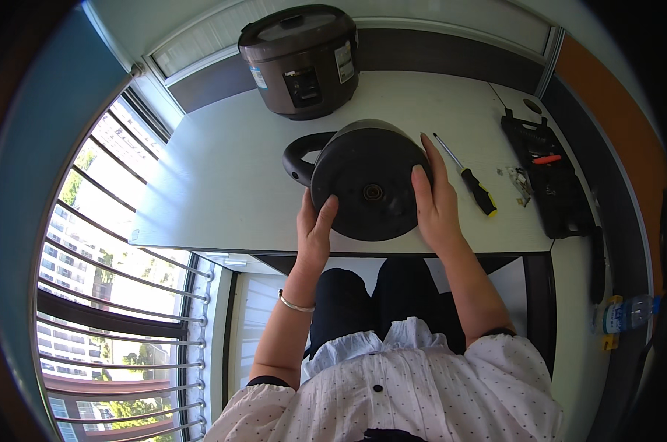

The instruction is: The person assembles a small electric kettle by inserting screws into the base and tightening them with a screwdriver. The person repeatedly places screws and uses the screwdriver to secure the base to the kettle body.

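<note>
Between my two hands is an electric kettle [370, 214], tipped so that its round black underside faces me. A ringed connector socket shows at the centre of that base. The kettle's black loop handle [298, 158] points to the left. My left hand [316, 228] grips the lower left rim, its thumb on the base. On the right side my right hand [438, 199] is closed against the rim, thumb over the edge and fingers along the wall. The kettle is held over the front part of the white table [223, 191]; its top is hidden.
A brown rice cooker [300, 62] stands at the back. Right of the kettle lie a black-and-yellow screwdriver [479, 193], small loose metal parts [521, 184] and an open black tool case [550, 177]. A plastic bottle [628, 314] is at the far right. A barred window [112, 295] is on the left.
</note>
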Available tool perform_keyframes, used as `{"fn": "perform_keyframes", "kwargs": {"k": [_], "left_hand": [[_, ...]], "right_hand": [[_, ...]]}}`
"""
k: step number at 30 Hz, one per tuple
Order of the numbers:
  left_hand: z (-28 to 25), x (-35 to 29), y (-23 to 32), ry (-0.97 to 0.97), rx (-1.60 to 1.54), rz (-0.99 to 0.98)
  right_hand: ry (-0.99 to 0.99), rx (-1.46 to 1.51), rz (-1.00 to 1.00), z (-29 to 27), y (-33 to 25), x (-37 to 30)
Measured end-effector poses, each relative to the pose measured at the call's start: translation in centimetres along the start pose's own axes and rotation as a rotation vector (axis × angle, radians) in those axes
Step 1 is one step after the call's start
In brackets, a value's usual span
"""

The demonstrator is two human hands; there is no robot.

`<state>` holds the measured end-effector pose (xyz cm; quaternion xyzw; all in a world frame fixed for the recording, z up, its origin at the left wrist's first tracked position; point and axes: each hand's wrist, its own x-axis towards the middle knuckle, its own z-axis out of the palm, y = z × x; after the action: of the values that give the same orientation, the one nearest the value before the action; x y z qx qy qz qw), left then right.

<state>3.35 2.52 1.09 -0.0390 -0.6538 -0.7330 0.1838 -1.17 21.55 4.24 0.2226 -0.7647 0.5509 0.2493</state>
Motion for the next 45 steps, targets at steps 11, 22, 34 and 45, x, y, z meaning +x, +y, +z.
{"fn": "perform_keyframes", "kwargs": {"k": [11,22,34,45], "left_hand": [[1.0,-0.3,0.7,0.047,-0.136,-0.069],[1.4,-1.9,0.2,0.068,-0.191,-0.096],[0.0,-3.4,-2.3,0.032,-0.127,-0.030],[-1.7,-5.1,3.3,0.385,1.073,0.633]], "right_hand": [[-0.057,-0.101,0.077,-0.8,-2.3,2.0],[-0.073,-0.073,0.070,-0.6,-2.5,1.5],[-0.061,-0.080,-0.126,0.0,-0.7,-0.7],[-0.097,-0.057,-0.126,-1.0,0.4,-1.5]]}}
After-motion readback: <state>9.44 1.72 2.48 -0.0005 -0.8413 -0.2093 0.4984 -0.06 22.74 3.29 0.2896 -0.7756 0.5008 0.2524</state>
